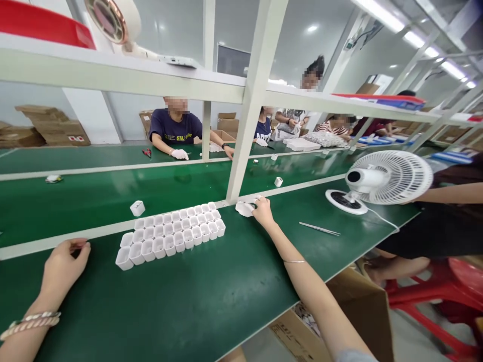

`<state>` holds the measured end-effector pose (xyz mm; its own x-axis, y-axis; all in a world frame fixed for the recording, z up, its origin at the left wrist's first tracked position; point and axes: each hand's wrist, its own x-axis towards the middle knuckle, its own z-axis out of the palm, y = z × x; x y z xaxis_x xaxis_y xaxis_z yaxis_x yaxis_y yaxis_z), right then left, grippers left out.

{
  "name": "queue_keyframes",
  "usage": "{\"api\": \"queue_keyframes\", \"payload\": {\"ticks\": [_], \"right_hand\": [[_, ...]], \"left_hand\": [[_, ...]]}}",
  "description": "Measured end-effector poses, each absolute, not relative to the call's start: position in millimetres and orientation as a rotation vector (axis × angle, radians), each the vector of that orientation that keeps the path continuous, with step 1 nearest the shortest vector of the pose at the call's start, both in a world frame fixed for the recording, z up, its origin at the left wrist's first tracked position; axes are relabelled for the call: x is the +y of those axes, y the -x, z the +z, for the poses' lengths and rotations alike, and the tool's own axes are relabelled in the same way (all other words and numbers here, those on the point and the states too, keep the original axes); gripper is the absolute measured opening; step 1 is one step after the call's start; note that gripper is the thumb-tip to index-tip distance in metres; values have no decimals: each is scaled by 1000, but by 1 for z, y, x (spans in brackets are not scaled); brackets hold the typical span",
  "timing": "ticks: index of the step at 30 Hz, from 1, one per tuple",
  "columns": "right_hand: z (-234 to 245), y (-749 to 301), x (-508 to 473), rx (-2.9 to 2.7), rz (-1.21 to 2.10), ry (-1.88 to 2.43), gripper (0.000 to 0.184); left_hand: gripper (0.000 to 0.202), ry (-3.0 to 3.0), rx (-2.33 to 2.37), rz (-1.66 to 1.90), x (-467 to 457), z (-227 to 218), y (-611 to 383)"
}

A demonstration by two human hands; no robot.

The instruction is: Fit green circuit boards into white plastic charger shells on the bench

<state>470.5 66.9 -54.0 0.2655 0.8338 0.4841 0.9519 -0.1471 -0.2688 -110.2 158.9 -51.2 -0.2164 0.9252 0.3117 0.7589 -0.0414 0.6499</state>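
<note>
My left hand (67, 264) rests at the left by the bench edge strip, fingers curled in toward the thumb; I see nothing in it. My right hand (263, 211) reaches to the foot of the post, its fingers pinched at the edge of a thin, flat white piece (245, 209) whose kind I cannot make out. Between my hands, small white open-topped cups (158, 246) stand in tight rows on the green bench. Small dark spots show inside several of them. Metal tweezers (320, 229) lie to the right of my right hand.
A white fan (377, 178) stands at the right, its cable trailing. On the green belt (188, 186) sit a white cup (138, 207) and another cup (278, 181). A post (252, 110) rises behind the bench. Co-workers sit opposite. An open carton (358, 306) stands below the bench edge.
</note>
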Motion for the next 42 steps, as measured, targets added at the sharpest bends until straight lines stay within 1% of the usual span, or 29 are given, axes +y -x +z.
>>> {"api": "queue_keyframes", "payload": {"ticks": [5, 9, 11, 16, 20, 25, 35, 38, 42], "right_hand": [[-57, -474, 65, -1638, -371, 2028, 26], [-60, -473, 64, -1648, -420, 2015, 28], [-63, -473, 63, -1627, -446, 2011, 32], [-75, -475, 60, -1516, -523, 1895, 49], [-82, -478, 56, -1500, -521, 1881, 46], [-82, -478, 58, -1443, -512, 1885, 36], [-81, -478, 56, -1450, -440, 1779, 25], [-80, -479, 56, -1427, -477, 1704, 25], [-77, -481, 57, -1374, -531, 1622, 30]], "left_hand": [[18, -1882, 2038, 1032, 161, -59, 113], [18, -1880, 2001, 1062, 162, -60, 111], [18, -1895, 1965, 1092, 162, -61, 110], [18, -1959, 1912, 1085, 163, -65, 108], [20, -1995, 1890, 1103, 164, -69, 108], [20, -2024, 1877, 1123, 165, -71, 107], [24, -2099, 1898, 1038, 162, -69, 113], [27, -2089, 1916, 1035, 160, -67, 112], [29, -2089, 1927, 1023, 155, -64, 110]]}}
